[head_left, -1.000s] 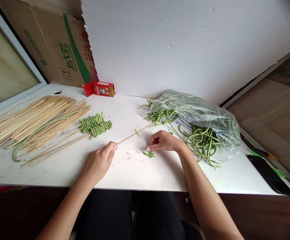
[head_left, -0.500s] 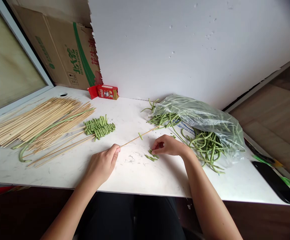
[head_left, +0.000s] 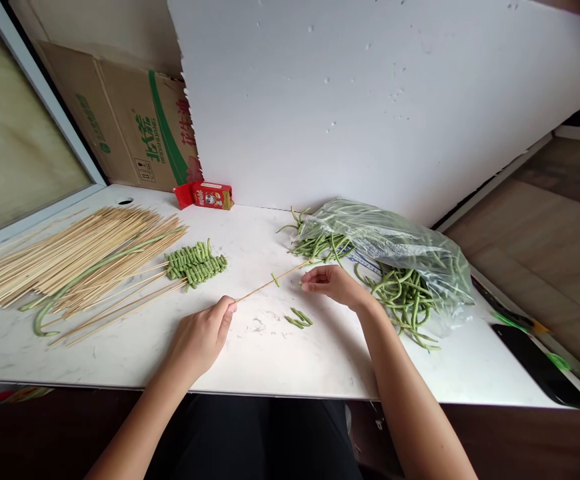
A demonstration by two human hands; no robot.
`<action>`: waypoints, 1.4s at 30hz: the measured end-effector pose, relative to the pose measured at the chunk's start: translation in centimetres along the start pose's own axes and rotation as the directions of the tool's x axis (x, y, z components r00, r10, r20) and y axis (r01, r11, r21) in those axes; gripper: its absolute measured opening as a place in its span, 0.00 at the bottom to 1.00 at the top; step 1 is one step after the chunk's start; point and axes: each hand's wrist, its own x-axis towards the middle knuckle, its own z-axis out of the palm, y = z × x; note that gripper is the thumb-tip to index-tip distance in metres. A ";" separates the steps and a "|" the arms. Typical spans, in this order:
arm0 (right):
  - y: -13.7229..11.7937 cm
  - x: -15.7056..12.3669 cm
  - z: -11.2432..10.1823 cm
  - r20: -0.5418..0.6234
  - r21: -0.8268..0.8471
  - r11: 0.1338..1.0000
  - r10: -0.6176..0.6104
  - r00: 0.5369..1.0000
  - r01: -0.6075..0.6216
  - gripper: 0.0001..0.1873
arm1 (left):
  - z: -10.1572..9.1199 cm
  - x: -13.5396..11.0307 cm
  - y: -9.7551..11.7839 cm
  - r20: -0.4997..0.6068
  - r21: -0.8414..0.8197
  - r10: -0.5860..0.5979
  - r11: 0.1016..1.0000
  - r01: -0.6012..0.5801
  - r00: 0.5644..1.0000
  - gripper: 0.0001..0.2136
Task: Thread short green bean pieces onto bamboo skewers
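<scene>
- Nearest us, our left hand (head_left: 203, 340) has its thumb and fingers closed on the blunt end of a skewer (head_left: 257, 289), which points away across the white table (head_left: 280, 367).
- Just beyond, a few loose bean pieces (head_left: 299, 319) lie on the tabletop, not yet threaded.
- Our right hand (head_left: 333, 285) is just beside the skewer, fingertips pinched on what looks like another piece; only a sliver of green shows, the rest hidden.
- The skewer carries one bean piece (head_left: 275, 280), so we judge this one barely begun. Its far tip is hard to make out against the beans.
- To the left, the filled skewers (head_left: 197, 264) look finished; they lie too close together for us to count.
- Farther off, plenty remains: whole beans (head_left: 410, 293) spill from a plastic bag (head_left: 385, 227), its contents blurred by the film, and the bare skewers (head_left: 80, 250) run past the left edge.
</scene>
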 end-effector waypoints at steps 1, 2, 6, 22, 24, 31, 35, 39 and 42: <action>0.3 0.3 -0.1 -0.066 0.034 0.999 0.017 0.998 -0.014 0.23 | 0.0 0.0 0.0 0.001 -0.002 0.000 1.000 0.000 1.000 0.16; 0.5 0.5 -0.2 -0.126 0.067 0.998 0.030 0.992 -0.022 0.25 | 0.0 0.0 -0.1 0.002 0.000 -0.001 1.000 0.001 1.000 0.16; 1.0 1.1 -0.3 -0.231 0.227 0.972 -0.001 0.973 0.055 0.24 | 0.1 0.0 -0.2 -0.002 0.007 0.001 1.000 -0.001 1.000 0.17; 0.6 1.5 1.2 -0.346 0.603 0.757 -0.038 0.937 0.254 0.23 | 0.0 0.0 0.1 -0.019 0.017 0.015 1.000 -0.015 1.000 0.16; 0.6 1.6 1.6 -0.356 0.594 0.758 -0.052 0.933 0.269 0.22 | 0.1 0.0 0.1 -0.022 0.024 0.013 1.000 -0.012 1.000 0.16; 0.8 1.9 2.1 -0.286 0.680 0.693 -0.051 0.957 0.240 0.20 | 0.2 0.0 0.0 -0.027 0.019 0.005 1.000 -0.004 1.000 0.17; 0.9 2.0 2.1 -0.277 0.701 0.673 -0.049 0.960 0.237 0.20 | 0.2 0.0 0.0 -0.034 0.014 0.002 1.000 -0.002 0.999 0.17; 0.8 1.9 2.2 -0.274 0.686 0.686 -0.065 0.960 0.242 0.19 | 0.2 0.0 0.0 -0.042 0.017 0.005 1.000 -0.004 0.999 0.17; 0.7 1.9 2.3 -0.269 0.695 0.676 -0.070 0.960 0.244 0.19 | 0.2 0.0 0.0 -0.043 0.016 0.007 1.000 -0.006 0.999 0.17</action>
